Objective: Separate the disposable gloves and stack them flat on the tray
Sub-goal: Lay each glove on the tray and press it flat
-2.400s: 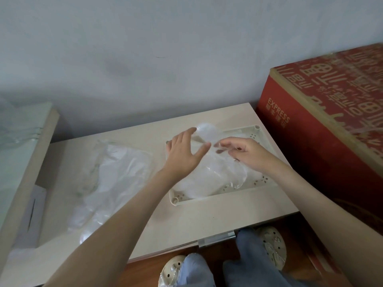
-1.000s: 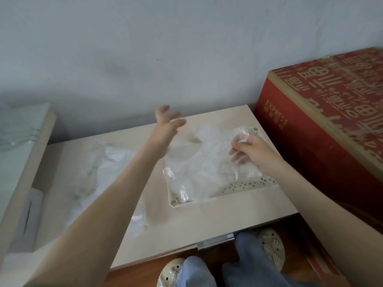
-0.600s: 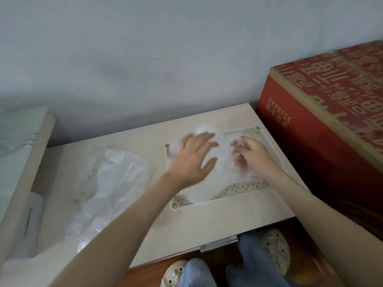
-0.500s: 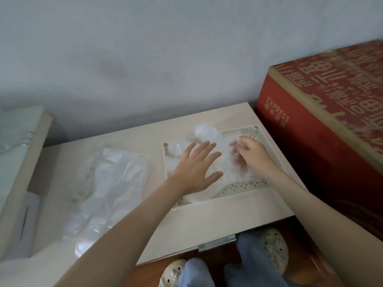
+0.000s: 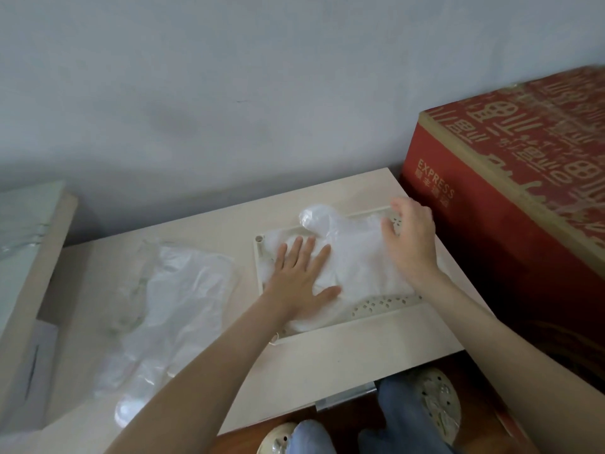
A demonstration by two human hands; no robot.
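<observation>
Against the wall on the right stands a red box (image 5: 510,231) printed "EXPRESS", its near corner just beside the pale surface (image 5: 343,365). On the left half of the surface lies a loose pile (image 5: 176,299) of clear gloves, crumpled and overlapping, stretched from the far side toward the near edge. On the right half sits a cream tray (image 5: 376,306), its long side running left to right and turned a little aslant. Rows of holes show along its near strip and at its far right corner.

Inside the tray lies a stack of gloves (image 5: 360,267), whitish and mostly flat, covering nearly the whole floor. The stack's long axis seems to run slantwise from the near left corner to the far right. Which end is cuff and which is fingers cannot be told. One puffed lobe bulges up over the far rim.

The left hand (image 5: 301,280) is spread flat, palm down, and presses the left part of the stack. The right hand (image 5: 409,244) is blurred over the right part near the far right corner, fingers loosely bent and gripping nothing visible.
</observation>
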